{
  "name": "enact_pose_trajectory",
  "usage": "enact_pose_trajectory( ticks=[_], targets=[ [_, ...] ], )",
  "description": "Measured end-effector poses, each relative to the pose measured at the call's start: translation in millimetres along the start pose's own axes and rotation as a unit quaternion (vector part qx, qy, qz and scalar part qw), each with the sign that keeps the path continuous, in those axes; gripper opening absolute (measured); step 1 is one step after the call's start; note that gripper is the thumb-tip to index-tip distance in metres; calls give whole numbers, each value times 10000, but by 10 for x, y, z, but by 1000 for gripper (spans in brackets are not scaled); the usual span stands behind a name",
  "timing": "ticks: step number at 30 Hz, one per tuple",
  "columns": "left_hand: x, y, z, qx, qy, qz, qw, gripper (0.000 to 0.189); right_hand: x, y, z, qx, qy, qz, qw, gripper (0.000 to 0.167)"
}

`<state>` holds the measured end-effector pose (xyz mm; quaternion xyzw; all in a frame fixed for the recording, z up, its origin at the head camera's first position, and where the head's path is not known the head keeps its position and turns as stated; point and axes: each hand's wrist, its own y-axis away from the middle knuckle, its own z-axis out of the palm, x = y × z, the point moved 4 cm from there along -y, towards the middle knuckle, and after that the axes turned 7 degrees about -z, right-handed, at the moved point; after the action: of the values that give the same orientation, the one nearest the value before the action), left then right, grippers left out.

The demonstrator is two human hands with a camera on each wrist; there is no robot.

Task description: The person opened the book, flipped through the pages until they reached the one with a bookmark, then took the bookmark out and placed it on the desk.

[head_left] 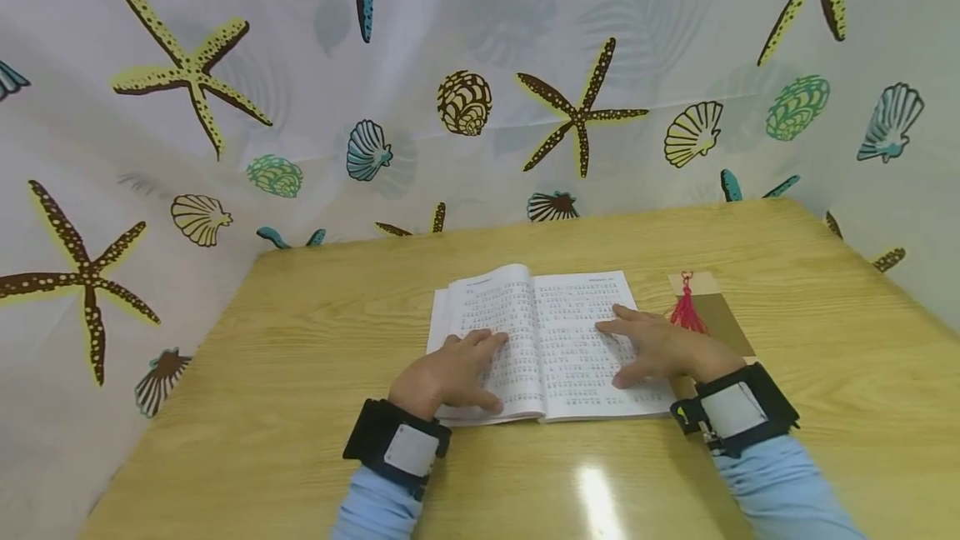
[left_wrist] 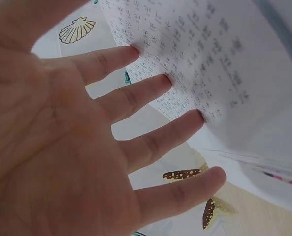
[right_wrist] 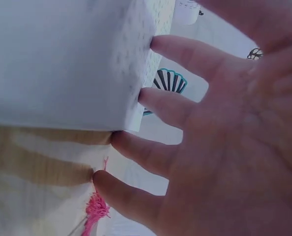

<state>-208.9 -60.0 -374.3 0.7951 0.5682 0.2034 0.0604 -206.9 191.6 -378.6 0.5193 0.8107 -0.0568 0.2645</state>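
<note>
An open book (head_left: 577, 340) with printed text on both pages lies on the wooden table. My left hand (head_left: 452, 375) rests on its left page, fingers spread and extended; in the left wrist view the fingertips (left_wrist: 169, 81) touch the printed page (left_wrist: 185, 64). Over the right page is my right hand (head_left: 663, 346), its fingers straight and apart. In the right wrist view two fingertips (right_wrist: 146, 93) meet the page (right_wrist: 86, 69) near its edge, while the lower fingers reach past the book's edge. Neither hand grips anything.
Right of the book, partly behind the right hand, lies a brown card (head_left: 722, 319) with a red tassel (head_left: 686, 311). The wooden table (head_left: 315, 348) extends around the book. Behind it hangs a white cloth (head_left: 480, 32) printed with starfish and shells.
</note>
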Motion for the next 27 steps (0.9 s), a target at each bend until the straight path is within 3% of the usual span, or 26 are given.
enact_pose_trajectory(
  ticks=[10, 13, 16, 19, 21, 23, 25, 27],
  targets=[
    [-179, 64, -128, -18, 618, -681, 9958, 106, -19, -29, 0, 20, -31, 53, 10000, 79],
    [-221, 105, -168, 23, 770, -780, 9940, 108, -39, -41, 3, 10, -22, 44, 10000, 79],
    [-207, 156, -239, 310, 567, -711, 9954, 102, -48, -47, 4, 20, 5, 25, 10000, 79],
    [-114, 244, -357, 850, 208, -410, 9953, 92, -47, -49, -3, 14, 51, 43, 10000, 78],
    [-11, 323, -449, 1323, 78, 20, 9912, 85, -47, -51, -12, 5, 99, 38, 9999, 77],
    [117, 403, -520, 1671, 245, 608, 9838, 80, -43, -53, -22, 4, 104, 1, 9999, 77],
    [258, 454, -544, 1783, 524, 1192, 9753, 80, -30, -52, -30, 25, 95, -142, 9998, 76],
    [391, 444, -506, 1681, 782, 1662, 9685, 83, 6, -37, -47, 204, -68, -493, 9986, 69]
  ],
)
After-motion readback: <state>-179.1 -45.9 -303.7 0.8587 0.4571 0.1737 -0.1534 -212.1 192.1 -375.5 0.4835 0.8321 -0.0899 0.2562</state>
